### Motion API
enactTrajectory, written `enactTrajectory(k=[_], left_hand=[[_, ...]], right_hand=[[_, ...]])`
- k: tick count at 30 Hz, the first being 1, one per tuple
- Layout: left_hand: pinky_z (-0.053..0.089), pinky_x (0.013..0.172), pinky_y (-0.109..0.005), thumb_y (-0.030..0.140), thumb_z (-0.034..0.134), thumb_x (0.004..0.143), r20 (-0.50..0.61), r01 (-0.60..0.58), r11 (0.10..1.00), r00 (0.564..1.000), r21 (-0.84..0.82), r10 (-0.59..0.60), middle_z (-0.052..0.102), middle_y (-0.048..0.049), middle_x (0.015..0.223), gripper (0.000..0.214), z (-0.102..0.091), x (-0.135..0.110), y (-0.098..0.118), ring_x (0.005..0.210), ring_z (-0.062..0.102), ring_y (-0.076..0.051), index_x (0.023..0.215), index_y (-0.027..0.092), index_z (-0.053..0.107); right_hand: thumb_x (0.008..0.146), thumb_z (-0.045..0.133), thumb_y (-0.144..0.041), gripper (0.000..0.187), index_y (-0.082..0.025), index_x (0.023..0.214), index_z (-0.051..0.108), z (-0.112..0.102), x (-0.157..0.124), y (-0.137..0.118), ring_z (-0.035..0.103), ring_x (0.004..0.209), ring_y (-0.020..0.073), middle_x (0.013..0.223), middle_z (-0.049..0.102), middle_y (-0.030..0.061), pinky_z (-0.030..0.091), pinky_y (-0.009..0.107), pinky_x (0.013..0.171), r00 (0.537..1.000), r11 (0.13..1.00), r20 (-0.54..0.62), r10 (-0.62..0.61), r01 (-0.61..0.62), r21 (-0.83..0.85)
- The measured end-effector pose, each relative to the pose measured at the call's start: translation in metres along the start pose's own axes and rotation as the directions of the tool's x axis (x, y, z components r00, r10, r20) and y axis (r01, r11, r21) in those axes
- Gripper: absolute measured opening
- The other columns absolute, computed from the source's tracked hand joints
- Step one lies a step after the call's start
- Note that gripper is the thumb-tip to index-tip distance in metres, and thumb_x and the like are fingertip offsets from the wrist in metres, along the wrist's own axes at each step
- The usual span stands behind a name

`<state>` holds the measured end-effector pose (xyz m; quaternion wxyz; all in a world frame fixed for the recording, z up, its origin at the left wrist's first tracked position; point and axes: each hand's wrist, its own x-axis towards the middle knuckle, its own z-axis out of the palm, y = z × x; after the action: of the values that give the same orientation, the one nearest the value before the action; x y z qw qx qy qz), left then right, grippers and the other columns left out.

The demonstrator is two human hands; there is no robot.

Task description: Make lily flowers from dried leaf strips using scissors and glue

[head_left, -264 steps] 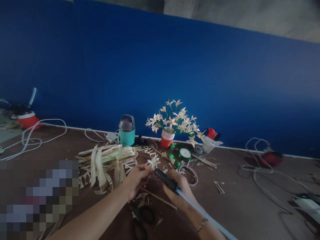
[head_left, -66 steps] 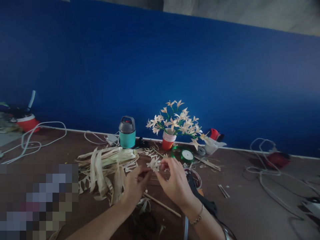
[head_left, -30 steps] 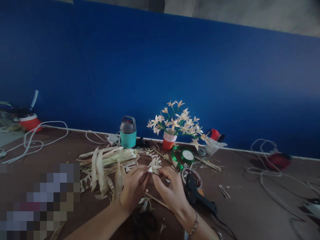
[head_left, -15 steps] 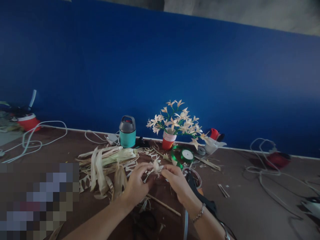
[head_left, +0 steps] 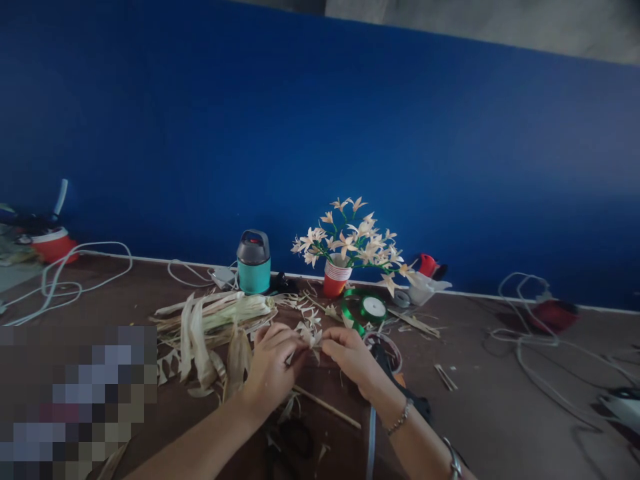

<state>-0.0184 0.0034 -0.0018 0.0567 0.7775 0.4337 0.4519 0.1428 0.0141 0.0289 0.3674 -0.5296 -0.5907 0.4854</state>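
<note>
Flower [head_left: 311, 335] between the hands, above the bench [head_left: 490, 413]. The left hand [head_left: 274, 363] pinches its left side; the right hand [head_left: 353, 357] has thumb and fingers drawn together at its right edge, grip indeterminate. Neither hand is clearly nearer; the petals splay, no long axis being discernible. Cup [head_left: 336, 279]: far side, slightly right.

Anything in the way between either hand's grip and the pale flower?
Nothing visible. The left hand has its grip on the pale flower; the right hand is right at its petals, contact too small to confirm. The black glue gun lies beside the right forearm, not between.
</note>
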Motion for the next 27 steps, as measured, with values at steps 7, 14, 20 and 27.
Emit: enactTrajectory(k=[7, 14, 20, 27], left_hand=[[0.034, 0.077, -0.035, 0.019, 0.061, 0.079, 0.025, -0.03, 0.998, 0.999, 0.055, 0.029, 0.069, -0.001, 0.074, 0.008, -0.001, 0.0, 0.002, 0.08, 0.057, -0.02, 0.074, 0.022, 0.067], [0.032, 0.077, -0.036, 0.015, 0.057, 0.08, 0.113, -0.077, 0.996, 0.991, 0.054, 0.07, 0.067, -0.0011, 0.073, 0.014, -0.004, -0.001, 0.008, 0.08, 0.054, -0.02, 0.082, 0.024, 0.068], [0.032, 0.077, -0.036, 0.014, 0.062, 0.077, 0.138, -0.109, 0.992, 0.984, -0.066, 0.117, 0.067, -0.0007, 0.073, 0.01, 0.001, -0.003, 0.004, 0.082, 0.054, -0.02, 0.078, 0.022, 0.068], [0.037, 0.074, -0.033, 0.02, 0.064, 0.078, 0.162, -0.099, 0.963, 0.977, -0.25, 0.143, 0.064, -0.0018, 0.068, 0.01, 0.001, 0.0, 0.004, 0.077, 0.053, -0.018, 0.068, 0.018, 0.064]], right_hand=[[0.075, 0.052, -0.032, 0.024, -0.016, 0.061, 0.064, -0.011, 0.002, -0.008, 0.043, 0.054, 0.0104, 0.055, 0.052, -0.0023, 0.031, 0.021, 0.049, 0.999, 0.999, -0.015, -0.036, 0.035, -0.029], [0.071, 0.061, -0.021, 0.007, -0.017, 0.071, 0.067, -0.009, -0.003, -0.014, 0.057, 0.077, 0.0165, 0.078, 0.063, 0.0026, 0.042, 0.025, 0.066, 0.963, 0.939, 0.023, -0.268, 0.266, -0.218], [0.069, 0.062, -0.02, 0.011, -0.016, 0.059, 0.064, -0.017, 0.002, -0.009, 0.057, 0.075, 0.0164, 0.078, 0.063, 0.0037, 0.042, 0.027, 0.067, 0.984, 0.979, 0.072, -0.16, 0.168, -0.113], [0.07, 0.069, -0.036, 0.02, -0.016, 0.072, 0.067, -0.037, -0.002, -0.016, 0.055, 0.074, 0.0139, 0.078, 0.062, 0.0015, 0.042, 0.026, 0.068, 0.932, 0.997, 0.358, -0.057, 0.032, 0.074]])
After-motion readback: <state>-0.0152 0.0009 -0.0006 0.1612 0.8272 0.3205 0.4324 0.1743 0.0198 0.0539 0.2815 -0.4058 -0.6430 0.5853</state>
